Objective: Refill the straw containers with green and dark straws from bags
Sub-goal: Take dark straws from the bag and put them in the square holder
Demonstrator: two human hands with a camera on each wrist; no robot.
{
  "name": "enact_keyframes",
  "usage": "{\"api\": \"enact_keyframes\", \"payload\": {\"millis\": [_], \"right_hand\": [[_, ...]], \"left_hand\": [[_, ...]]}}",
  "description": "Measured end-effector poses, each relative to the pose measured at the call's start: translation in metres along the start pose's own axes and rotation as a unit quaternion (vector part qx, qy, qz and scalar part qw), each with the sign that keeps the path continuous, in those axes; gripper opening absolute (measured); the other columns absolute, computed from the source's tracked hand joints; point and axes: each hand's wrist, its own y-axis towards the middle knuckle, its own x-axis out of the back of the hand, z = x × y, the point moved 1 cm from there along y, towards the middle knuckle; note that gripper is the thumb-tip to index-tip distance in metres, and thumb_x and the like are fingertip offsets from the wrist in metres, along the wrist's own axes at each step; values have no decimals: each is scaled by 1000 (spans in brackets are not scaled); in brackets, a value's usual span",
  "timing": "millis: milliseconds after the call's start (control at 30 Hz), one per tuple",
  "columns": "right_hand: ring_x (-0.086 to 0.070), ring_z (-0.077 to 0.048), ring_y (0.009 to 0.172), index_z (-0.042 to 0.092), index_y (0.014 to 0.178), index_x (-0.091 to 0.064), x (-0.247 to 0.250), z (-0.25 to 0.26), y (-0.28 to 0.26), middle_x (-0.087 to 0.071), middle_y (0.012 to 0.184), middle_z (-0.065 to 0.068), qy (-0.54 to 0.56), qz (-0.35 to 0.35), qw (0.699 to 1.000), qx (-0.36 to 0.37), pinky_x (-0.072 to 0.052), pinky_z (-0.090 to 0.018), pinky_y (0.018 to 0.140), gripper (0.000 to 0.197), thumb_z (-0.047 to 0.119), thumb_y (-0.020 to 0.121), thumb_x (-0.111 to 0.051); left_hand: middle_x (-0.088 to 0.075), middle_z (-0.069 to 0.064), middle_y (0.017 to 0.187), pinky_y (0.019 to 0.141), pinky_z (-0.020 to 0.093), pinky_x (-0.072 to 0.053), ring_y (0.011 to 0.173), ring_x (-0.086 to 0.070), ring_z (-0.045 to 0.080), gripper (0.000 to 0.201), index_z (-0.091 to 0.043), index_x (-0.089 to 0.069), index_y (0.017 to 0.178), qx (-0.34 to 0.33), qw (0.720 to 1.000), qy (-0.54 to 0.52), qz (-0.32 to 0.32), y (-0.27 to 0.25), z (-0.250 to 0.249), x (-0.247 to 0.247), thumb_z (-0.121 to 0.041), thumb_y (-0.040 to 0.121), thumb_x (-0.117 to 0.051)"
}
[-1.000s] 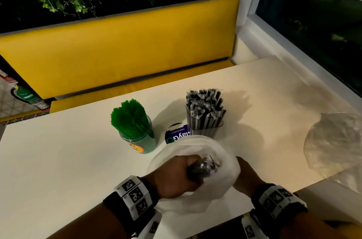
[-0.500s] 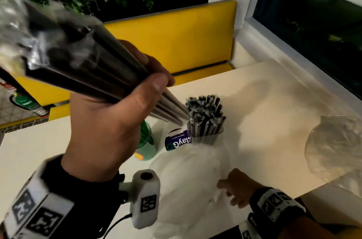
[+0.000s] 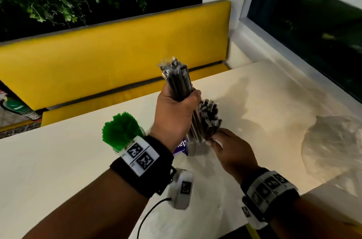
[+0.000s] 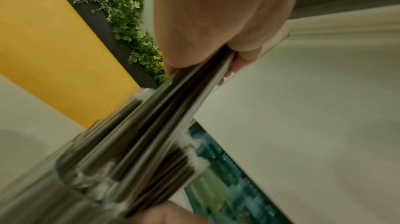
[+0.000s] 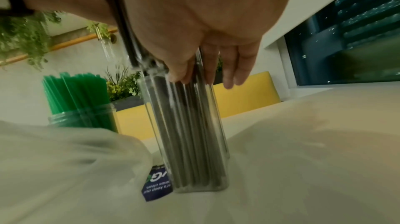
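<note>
My left hand (image 3: 182,105) grips a bundle of dark straws (image 3: 177,80) held nearly upright. The bundle's lower ends go down into the clear container (image 5: 190,142) among the dark straws (image 3: 209,115) standing in it. In the left wrist view the bundle (image 4: 164,121) runs from my fist down to the container's mouth. My right hand (image 3: 215,139) rests against the container's near side with its fingers (image 5: 229,71) fairly straight at the rim. The green straws (image 3: 120,131) stand in a green jar (image 5: 84,119) to the left.
A limp white bag (image 3: 205,217) lies on the pale table (image 3: 49,170) under my wrists. A small blue-labelled pack (image 5: 156,185) sits at the container's foot. A crumpled clear bag (image 3: 333,146) lies at the table's right edge. A yellow bench (image 3: 117,52) runs behind.
My left hand drew the dark bundle out of the white bag, lifted it high, then brought it down to the container. My right hand left the bag and moved to the container.
</note>
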Motion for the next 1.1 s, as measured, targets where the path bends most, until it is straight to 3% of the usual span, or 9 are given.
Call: {"api": "enact_keyframes", "payload": {"millis": [200,333,500,600,700,800,933,1033,1100], "right_hand": [[-61,-17,84,30,96,-69,-1,-9,9,-65,100,7,-33,13,999,30,-49,-34,67,18,40,91,-55],[-60,-20,77,31,92,-69,-1,-11,11,-65,94,7,-66,19,997,43,-47,-33,63,22,41,92,-50],[-58,-19,66,33,87,-71,6,-3,8,-68,84,6,-81,-23,994,63,-39,-28,60,27,42,88,-46],[-58,-17,62,35,87,-72,10,0,10,-68,80,7,-91,-26,993,64,-34,-27,61,26,42,88,-48],[-59,-17,66,34,87,-70,9,-1,10,-66,81,6,-108,-1,993,54,-29,-28,64,21,40,89,-50],[-60,-16,74,33,91,-67,6,-2,12,-67,88,6,-100,16,994,38,-35,-30,70,18,44,91,-53],[-63,-17,78,33,97,-70,7,2,14,-71,94,6,-88,11,995,37,-42,-33,77,16,41,90,-58],[-65,-23,69,27,93,-75,10,4,11,-74,91,2,-93,-32,994,57,-48,-34,69,12,30,82,-70],[-64,-24,62,24,85,-75,12,5,10,-73,83,0,-95,-46,992,74,-49,-34,62,10,23,75,-76]], "left_hand": [[-64,2,81,67,30,-54,74,-60,16,14,-8,-60,98,-24,996,-26,-79,15,22,-8,-1,88,-68],[-64,2,81,69,26,-55,72,-60,10,13,-5,-62,94,-22,998,39,-43,14,39,-10,-6,86,-72],[-55,-1,134,110,54,-35,131,-40,24,66,-42,-47,127,-115,911,387,85,-4,84,8,-59,69,-73],[-28,3,157,114,52,-35,144,-32,24,99,-65,-22,134,-60,937,303,164,-3,79,25,-68,55,-82],[3,-11,164,122,35,-19,150,-2,6,133,-49,0,150,-47,923,316,217,0,43,37,-58,51,-88],[11,-16,164,113,16,-7,149,9,0,126,-40,3,155,-118,908,345,204,5,-17,24,-67,62,-77],[-9,3,166,122,50,-1,153,4,24,83,-25,-20,156,-265,762,567,169,8,-12,-25,-75,89,-26],[-13,4,166,122,52,-3,153,0,27,74,-23,-14,157,-154,668,677,269,10,49,-28,-66,97,-17],[-18,2,164,122,50,-6,152,-7,27,73,-24,-15,156,-134,658,679,297,14,65,-22,-65,96,-22]]}}
